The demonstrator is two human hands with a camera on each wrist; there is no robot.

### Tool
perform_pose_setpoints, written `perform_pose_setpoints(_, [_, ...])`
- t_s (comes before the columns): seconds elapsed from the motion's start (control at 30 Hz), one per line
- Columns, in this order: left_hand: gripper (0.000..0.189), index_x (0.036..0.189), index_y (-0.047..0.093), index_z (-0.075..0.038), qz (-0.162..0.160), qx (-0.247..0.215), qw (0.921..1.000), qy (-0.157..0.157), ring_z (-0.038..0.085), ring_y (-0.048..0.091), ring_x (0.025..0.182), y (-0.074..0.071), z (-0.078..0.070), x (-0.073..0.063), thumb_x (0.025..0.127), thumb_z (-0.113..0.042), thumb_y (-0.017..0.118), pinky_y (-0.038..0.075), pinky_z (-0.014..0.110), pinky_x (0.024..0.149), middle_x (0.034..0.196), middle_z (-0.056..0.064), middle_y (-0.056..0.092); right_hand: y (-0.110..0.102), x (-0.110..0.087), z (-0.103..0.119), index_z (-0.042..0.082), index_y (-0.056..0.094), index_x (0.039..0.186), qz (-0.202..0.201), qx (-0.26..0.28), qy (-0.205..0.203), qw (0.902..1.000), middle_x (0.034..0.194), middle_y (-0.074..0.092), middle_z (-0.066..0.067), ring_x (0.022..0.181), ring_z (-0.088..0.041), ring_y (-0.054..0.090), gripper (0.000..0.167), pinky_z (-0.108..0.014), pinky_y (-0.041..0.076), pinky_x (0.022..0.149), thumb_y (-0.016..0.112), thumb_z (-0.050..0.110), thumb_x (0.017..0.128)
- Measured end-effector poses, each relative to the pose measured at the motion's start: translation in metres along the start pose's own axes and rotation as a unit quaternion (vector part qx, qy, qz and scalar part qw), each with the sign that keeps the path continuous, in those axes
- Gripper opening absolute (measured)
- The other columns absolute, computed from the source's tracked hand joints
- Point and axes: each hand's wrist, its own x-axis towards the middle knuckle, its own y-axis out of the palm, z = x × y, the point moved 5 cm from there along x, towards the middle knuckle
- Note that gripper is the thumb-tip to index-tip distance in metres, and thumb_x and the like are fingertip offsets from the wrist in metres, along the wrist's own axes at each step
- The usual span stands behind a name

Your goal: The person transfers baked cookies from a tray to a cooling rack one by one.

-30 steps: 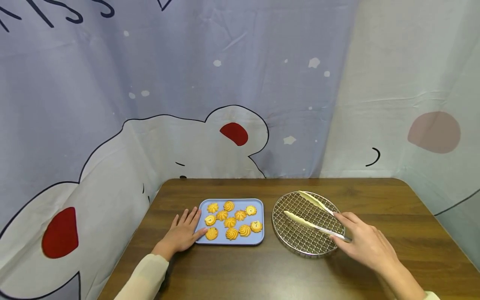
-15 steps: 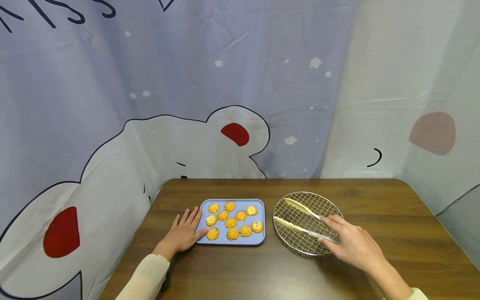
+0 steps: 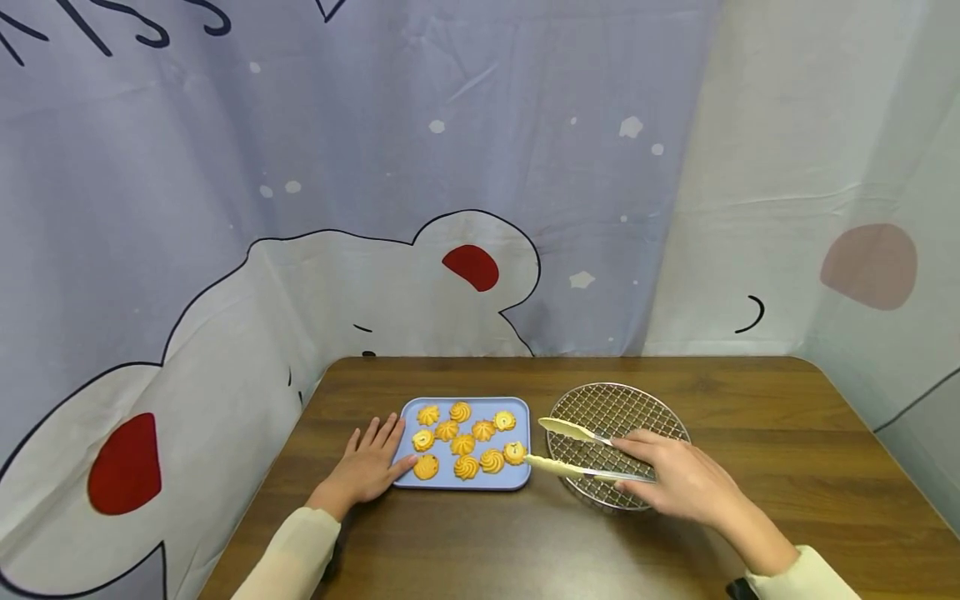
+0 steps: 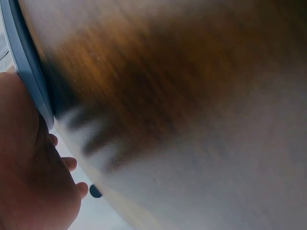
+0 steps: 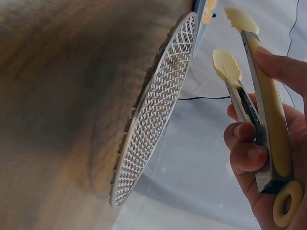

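My left hand (image 3: 367, 467) rests with straight, spread fingers at the left edge of a blue tray (image 3: 482, 408), the thumb lying over its rim. Several golden piped cookies (image 3: 462, 445) lie on the tray. My right hand (image 3: 686, 479) holds a pair of tongs (image 3: 555, 465) with cream tips, spread apart and pointing left, one tip close to the tray's right edge. In the right wrist view, the thumb lies along one arm of the tongs (image 5: 271, 110) and the fingers curl round the other. Nothing is between the tips.
A round wire rack (image 3: 622, 408) stands right of the tray, partly under the tongs and right hand. Both stand on a brown wooden table (image 3: 480, 542). A printed curtain (image 3: 585, 167) hangs behind the table and along its sides.
My right hand has carried the tongs leftward across the rack, bringing the tips to the tray's right side. The left hand and the cookies stay where they were.
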Motion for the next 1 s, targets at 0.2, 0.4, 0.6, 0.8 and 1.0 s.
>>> perform_pose_setpoints(0.2, [0.081,0.163,0.02,-0.008,-0.005,0.003,1.0,0.0,0.045,0.011,0.154,0.0,0.001,0.001,0.104,-0.061,0.037,0.006,0.067,0.119,0.168,0.017,0.017,0.002,0.01,0.001,0.012,0.071,0.129,0.038,0.009,-0.013,0.9991,0.118,0.07,0.002,0.089,-0.011,0.068,0.055,-0.031,0.058,0.073,0.083,0.036,0.081])
perform_pose_setpoints(0.4, [0.08,0.163,0.019,-0.009,-0.003,0.004,1.0,-0.002,0.044,0.01,0.154,0.001,0.002,0.001,0.104,-0.061,0.036,0.006,0.066,0.119,0.169,0.016,0.016,0.004,0.02,0.002,0.011,0.072,0.127,0.057,0.006,-0.031,0.9979,0.112,0.069,0.004,0.088,-0.014,0.068,0.053,-0.036,0.058,0.075,0.083,0.035,0.082])
perform_pose_setpoints(0.6, [0.08,0.163,0.019,-0.008,-0.004,0.002,1.0,0.0,0.045,0.01,0.154,0.0,0.001,0.001,0.105,-0.06,0.036,0.005,0.066,0.119,0.169,0.016,0.016,0.007,0.029,0.005,0.01,0.071,0.128,0.075,0.003,-0.041,0.9963,0.115,0.069,0.002,0.095,-0.018,0.07,0.053,-0.041,0.058,0.084,0.082,0.035,0.083])
perform_pose_setpoints(0.8, [0.079,0.162,0.02,-0.008,-0.004,0.001,1.0,0.001,0.045,0.011,0.153,-0.002,-0.001,0.0,0.105,-0.059,0.038,0.007,0.067,0.119,0.168,0.017,0.017,0.011,0.034,0.004,0.012,0.07,0.129,0.091,0.009,-0.034,0.9952,0.11,0.068,0.004,0.089,-0.013,0.067,0.055,-0.038,0.058,0.078,0.082,0.038,0.082])
perform_pose_setpoints(1.0, [0.078,0.162,0.023,-0.007,-0.01,-0.002,0.9999,0.005,0.047,0.013,0.153,-0.004,-0.003,-0.002,0.105,-0.057,0.041,0.008,0.068,0.118,0.168,0.018,0.019,0.014,0.039,0.004,0.013,0.07,0.13,0.115,0.01,-0.021,0.9931,0.109,0.067,0.002,0.08,-0.008,0.061,0.056,-0.034,0.056,0.071,0.082,0.039,0.082])
